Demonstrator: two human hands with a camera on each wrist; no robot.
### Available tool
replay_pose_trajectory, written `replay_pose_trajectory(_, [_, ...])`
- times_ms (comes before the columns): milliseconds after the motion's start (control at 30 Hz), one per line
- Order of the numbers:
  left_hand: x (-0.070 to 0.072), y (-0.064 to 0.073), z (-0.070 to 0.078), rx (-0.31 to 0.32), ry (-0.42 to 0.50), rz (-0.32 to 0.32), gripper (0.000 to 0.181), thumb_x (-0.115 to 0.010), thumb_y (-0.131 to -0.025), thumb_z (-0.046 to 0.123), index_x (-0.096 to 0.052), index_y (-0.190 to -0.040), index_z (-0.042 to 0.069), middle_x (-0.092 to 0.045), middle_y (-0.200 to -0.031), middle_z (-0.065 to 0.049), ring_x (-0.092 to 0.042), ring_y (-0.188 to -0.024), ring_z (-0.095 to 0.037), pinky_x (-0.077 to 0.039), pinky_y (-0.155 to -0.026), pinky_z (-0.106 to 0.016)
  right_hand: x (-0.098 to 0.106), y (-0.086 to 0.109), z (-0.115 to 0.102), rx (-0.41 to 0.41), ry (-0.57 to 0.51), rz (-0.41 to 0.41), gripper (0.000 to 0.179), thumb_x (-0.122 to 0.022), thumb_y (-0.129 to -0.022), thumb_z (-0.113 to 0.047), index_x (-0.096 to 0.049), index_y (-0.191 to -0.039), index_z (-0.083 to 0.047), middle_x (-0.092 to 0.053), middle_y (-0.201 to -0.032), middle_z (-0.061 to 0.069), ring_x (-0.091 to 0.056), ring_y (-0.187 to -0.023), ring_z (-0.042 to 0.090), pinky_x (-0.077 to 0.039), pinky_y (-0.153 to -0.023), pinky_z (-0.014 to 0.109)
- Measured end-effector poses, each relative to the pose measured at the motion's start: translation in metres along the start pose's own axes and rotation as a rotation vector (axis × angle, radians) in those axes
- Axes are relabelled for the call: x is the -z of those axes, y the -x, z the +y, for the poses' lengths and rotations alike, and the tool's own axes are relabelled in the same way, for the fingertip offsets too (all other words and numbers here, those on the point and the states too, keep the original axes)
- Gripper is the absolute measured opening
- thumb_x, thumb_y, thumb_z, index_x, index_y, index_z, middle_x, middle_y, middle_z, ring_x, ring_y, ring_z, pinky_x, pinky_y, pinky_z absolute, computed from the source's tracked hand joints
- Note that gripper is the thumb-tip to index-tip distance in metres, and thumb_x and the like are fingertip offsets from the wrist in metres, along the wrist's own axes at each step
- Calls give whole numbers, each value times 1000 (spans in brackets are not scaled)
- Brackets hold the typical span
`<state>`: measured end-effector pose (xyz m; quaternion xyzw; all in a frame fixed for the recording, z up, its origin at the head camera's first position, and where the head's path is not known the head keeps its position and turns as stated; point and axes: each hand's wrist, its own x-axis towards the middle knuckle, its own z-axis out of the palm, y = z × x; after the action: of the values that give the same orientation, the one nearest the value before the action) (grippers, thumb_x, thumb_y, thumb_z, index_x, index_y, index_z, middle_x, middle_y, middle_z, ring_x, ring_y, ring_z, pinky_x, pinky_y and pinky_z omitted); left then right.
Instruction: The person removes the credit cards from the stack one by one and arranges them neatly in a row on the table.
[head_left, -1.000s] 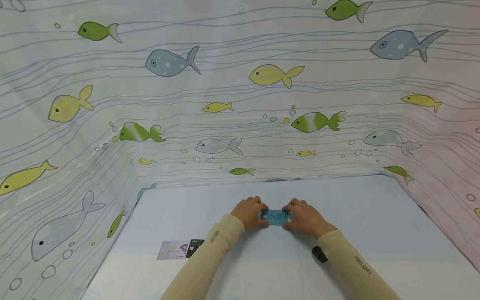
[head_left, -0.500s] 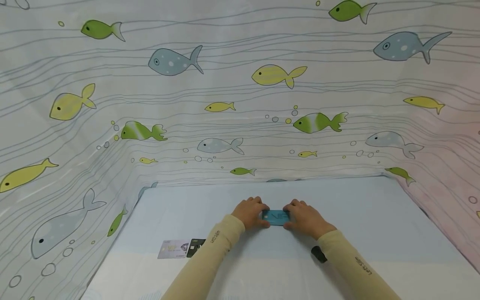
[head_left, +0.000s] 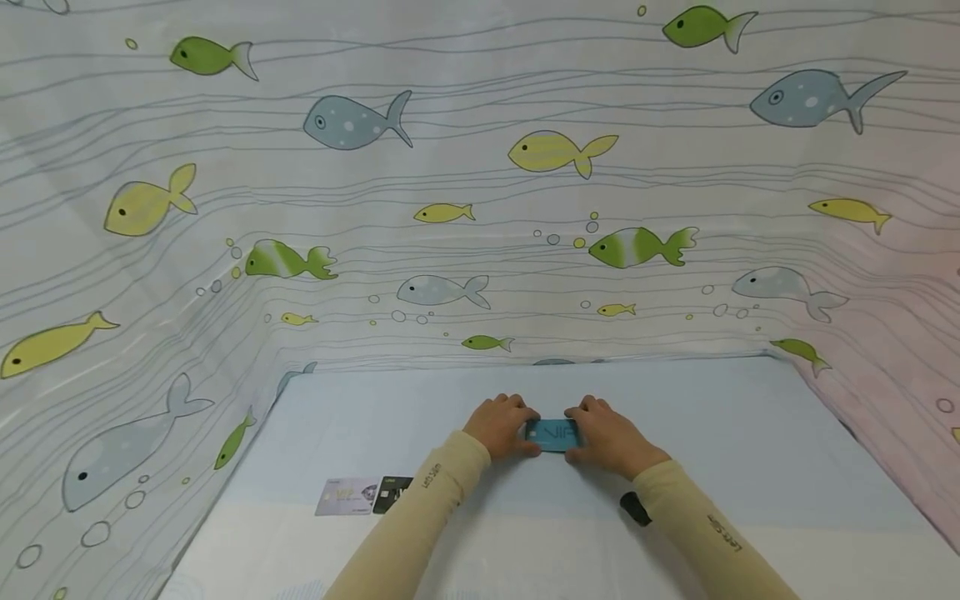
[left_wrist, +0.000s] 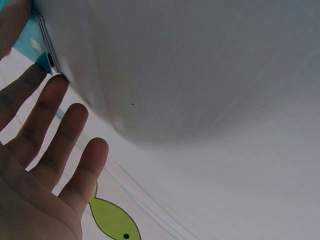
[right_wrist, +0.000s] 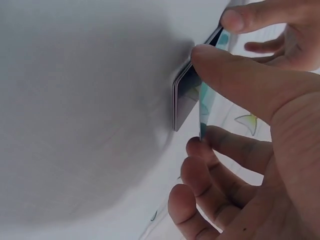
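Note:
Near the middle of the table, a blue VIP card [head_left: 553, 435] is held between both hands. My left hand [head_left: 501, 427] pinches its left end, and my right hand [head_left: 611, 435] pinches its right end. In the right wrist view, the thumb and index finger hold the blue card [right_wrist: 206, 107] by its edges. Right beside it stands a thin stack of cards [right_wrist: 184, 100], tilted and close to the table. The left wrist view shows the stack's edges [left_wrist: 46, 41] by the left fingertips. How many cards are stacked cannot be told.
A light purple VIP card [head_left: 343, 497] lies at the left front of the table [head_left: 712, 433]. A black card [head_left: 388, 495] touches or adjoins it, partly hidden by the left sleeve. A small dark object [head_left: 636, 508] shows beside the right sleeve. Fish-patterned cloth walls surround the table.
Both hands stay on the blue card in almost the same place. The head view has shifted very slightly.

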<state>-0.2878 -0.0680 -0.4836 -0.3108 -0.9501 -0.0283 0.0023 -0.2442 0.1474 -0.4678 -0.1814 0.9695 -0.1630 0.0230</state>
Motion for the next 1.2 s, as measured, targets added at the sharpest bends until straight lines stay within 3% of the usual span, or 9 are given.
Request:
replay_pose_trajectory(233, [1,2,1,-6,-1,-3,56,-78,-84,54,-69,-130,24,-63,-121,3,-57,-107,-17,-50,-92,-33,-2,-1,-1,3,-21,31,61,-91,-76,-26,-67,-128,-3,-54,-108,9,-54,-96,22,-53,-87,43])
replay_pose_trajectory(800, [5,5,3,-52,-41,30,56,-80,-83,51,-69,-129,21,-65,-120,2,-59,-104,-16,-51,-88,-31,-4,2,-4,51,45,73,58,-91,-76,-31,-71,-124,-6,-59,-108,7,-60,-93,20,-55,-84,42])
replay_pose_trajectory(1200, [8,6,4,-73,-50,14,58,-79,-84,51,-68,-132,20,-65,-120,1,-58,-105,-15,-51,-88,-30,-7,3,-2,62,46,119,57,-91,-74,-35,-72,-120,-7,-58,-103,3,-60,-85,16,-56,-78,39])
